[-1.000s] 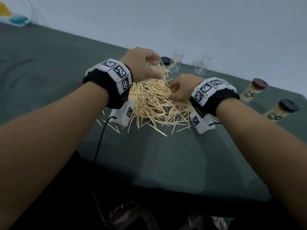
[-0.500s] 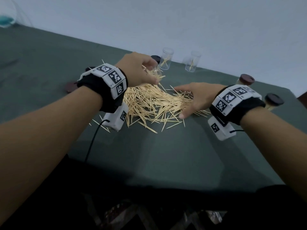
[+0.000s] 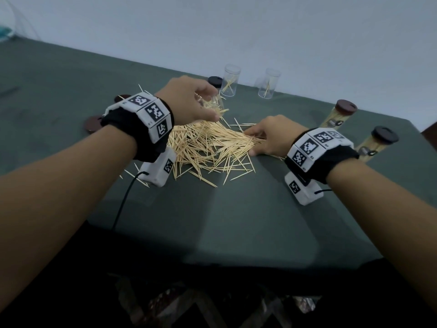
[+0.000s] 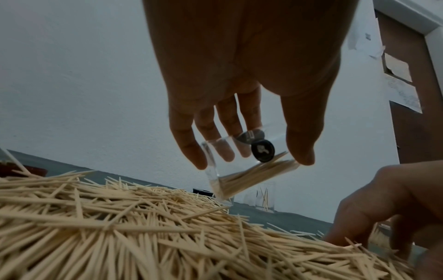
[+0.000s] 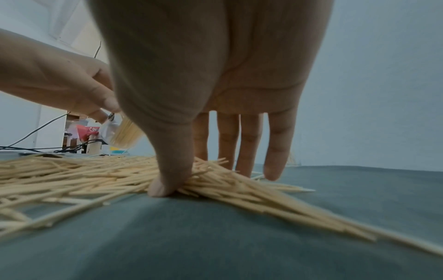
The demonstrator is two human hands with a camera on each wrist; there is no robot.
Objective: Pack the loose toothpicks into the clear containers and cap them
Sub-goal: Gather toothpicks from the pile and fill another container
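Nearest me, my right hand (image 3: 269,136) is down on the surface (image 3: 236,221) at the right edge of the loose toothpicks (image 3: 208,150), fingers nearly straight, thumb and fingertips closing on a small bundle, probably raking them parallel. Further out, my left hand (image 3: 186,102) holds a clear container (image 4: 249,170) tilted over the pile, thumb and fingers wrapped round it, part-filled, mouth toward my right for loading. Beyond: two open containers (image 3: 230,83), nearly empty; two capped full ones (image 3: 338,114) far right.

Left hand (image 4: 242,79) at frame centre gripping tilted clear container (image 4: 249,170) of toothpicks, above loose toothpick pile (image 4: 143,227); right hand (image 4: 393,208) at lower right.
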